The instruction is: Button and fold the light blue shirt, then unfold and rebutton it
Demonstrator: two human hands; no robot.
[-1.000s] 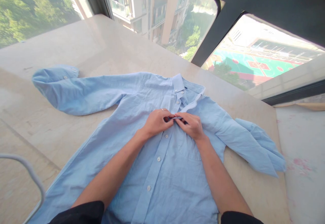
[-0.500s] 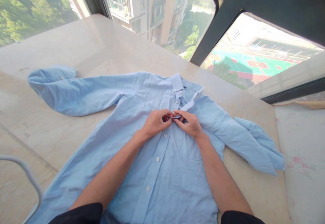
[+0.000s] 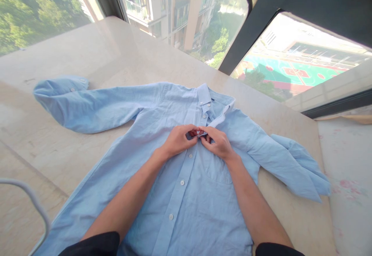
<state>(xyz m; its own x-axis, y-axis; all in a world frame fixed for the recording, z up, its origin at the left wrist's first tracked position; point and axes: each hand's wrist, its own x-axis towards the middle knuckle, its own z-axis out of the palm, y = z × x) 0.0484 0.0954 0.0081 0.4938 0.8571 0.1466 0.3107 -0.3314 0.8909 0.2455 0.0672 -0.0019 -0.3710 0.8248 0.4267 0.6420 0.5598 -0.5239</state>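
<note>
A light blue button-up shirt (image 3: 162, 124) lies front side up, its sleeves spread to both sides. My left hand (image 3: 180, 140) and my right hand (image 3: 217, 143) meet at the front placket, just below the chest. Both are closed, pinching the shirt's front edge between thumbs and fingertips; the button there is hidden by the fingers. Below them the placket (image 3: 176, 200) lies flat with several white buttons showing. Above, the collar (image 3: 204, 94) stands parted, and the right-hand front edge is folded back near the neck.
The shirt rests on a pale marble-like sill (image 3: 116, 58) beneath dark-framed windows (image 3: 235, 35). A white cable (image 3: 35, 203) curves at the lower left. To the right is a pale flower-patterned surface (image 3: 348, 159).
My fingertips have shifted slightly on the pinched placket edge. The shirt stays in place, and the whole view has moved a little.
</note>
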